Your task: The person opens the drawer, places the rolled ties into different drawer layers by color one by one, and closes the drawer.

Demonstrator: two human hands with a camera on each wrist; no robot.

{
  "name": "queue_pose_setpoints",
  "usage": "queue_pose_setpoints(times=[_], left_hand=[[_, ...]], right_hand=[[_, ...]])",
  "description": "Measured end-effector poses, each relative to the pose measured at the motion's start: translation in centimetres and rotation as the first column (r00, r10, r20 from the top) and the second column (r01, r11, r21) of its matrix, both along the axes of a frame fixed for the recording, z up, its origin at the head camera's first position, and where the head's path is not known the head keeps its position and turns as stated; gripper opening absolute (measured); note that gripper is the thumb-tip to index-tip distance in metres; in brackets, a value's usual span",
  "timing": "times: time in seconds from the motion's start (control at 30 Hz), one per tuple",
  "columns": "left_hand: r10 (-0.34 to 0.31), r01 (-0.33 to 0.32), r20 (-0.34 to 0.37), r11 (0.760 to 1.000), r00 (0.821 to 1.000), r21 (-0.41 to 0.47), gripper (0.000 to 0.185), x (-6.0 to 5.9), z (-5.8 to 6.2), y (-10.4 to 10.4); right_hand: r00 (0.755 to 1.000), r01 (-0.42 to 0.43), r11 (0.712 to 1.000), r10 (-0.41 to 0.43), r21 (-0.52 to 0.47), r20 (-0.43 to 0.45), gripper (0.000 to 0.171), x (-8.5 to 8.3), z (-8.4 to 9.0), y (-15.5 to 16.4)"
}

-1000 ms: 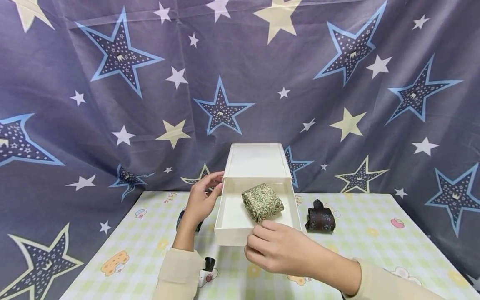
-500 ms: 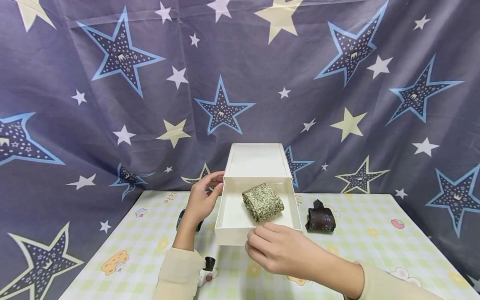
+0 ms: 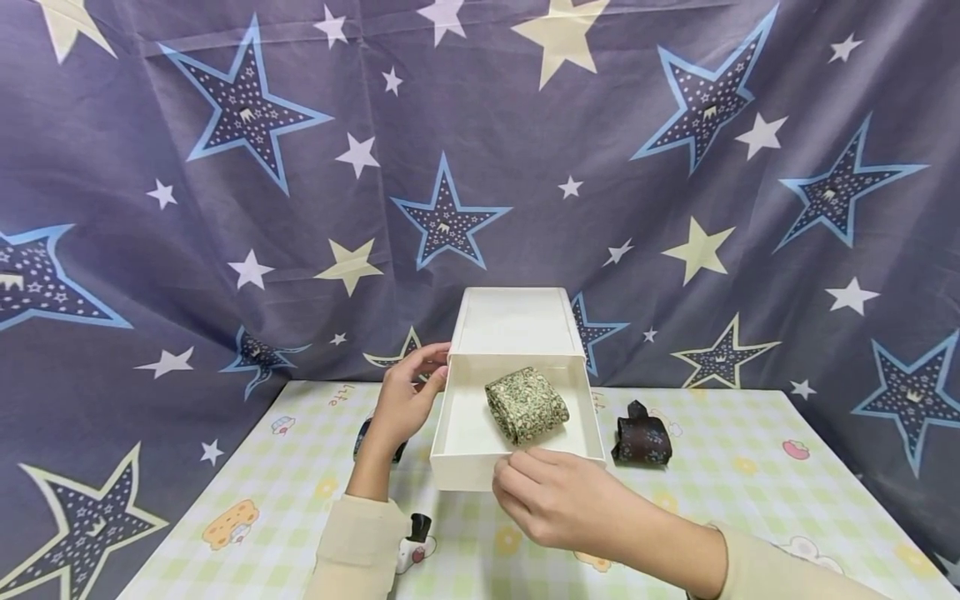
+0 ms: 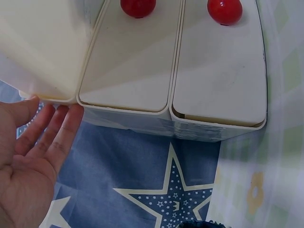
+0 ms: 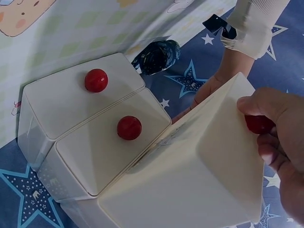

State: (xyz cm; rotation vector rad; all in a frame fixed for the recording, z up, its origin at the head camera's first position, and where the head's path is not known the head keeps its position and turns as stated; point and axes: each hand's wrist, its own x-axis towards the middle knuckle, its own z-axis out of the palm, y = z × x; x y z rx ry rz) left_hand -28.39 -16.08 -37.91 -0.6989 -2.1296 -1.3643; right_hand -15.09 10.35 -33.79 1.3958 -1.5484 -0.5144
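A white drawer cabinet (image 3: 513, 321) stands at the back of the table with its top drawer (image 3: 467, 473) pulled well out. Inside that drawer lies a rolled necktie (image 3: 527, 406) with a small green floral print. My right hand (image 3: 551, 496) is at the drawer front; in the right wrist view its thumb and fingers pinch the red round knob (image 5: 259, 125). On the cabinet's left side, my left hand (image 3: 405, 404) rests with extended fingertips touching the wall beside the top drawer, as the left wrist view shows.
Two lower drawers (image 5: 102, 147) with red knobs (image 5: 129, 128) are closed. A dark rolled necktie (image 3: 642, 440) lies right of the cabinet. Another dark blue rolled necktie (image 5: 157, 57) sits on the left, partly behind my left forearm in the head view. A starry curtain (image 3: 480, 125) hangs behind.
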Motion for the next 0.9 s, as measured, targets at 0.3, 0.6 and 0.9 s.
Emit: queue_pose_setpoints(times=[0.3, 0.6, 0.9], left_hand=[[0.005, -0.005, -0.006, 1.000, 1.000, -0.004, 0.034, 0.1, 0.1, 0.1], [-0.002, 0.002, -0.011, 1.000, 1.000, -0.003, 0.034, 0.1, 0.1, 0.1], [0.001, -0.001, -0.008, 1.000, 1.000, -0.008, 0.034, 0.1, 0.1, 0.0]], right_hand=[[1.000, 0.007, 1.000, -0.007, -0.002, 0.012, 0.033, -0.1, 0.7, -0.1], [1.000, 0.000, 1.000, 0.001, -0.003, 0.020, 0.033, -0.2, 1.2, -0.2], [0.999, 0.002, 1.000, -0.002, 0.012, 0.037, 0.036, -0.3, 1.8, -0.1]])
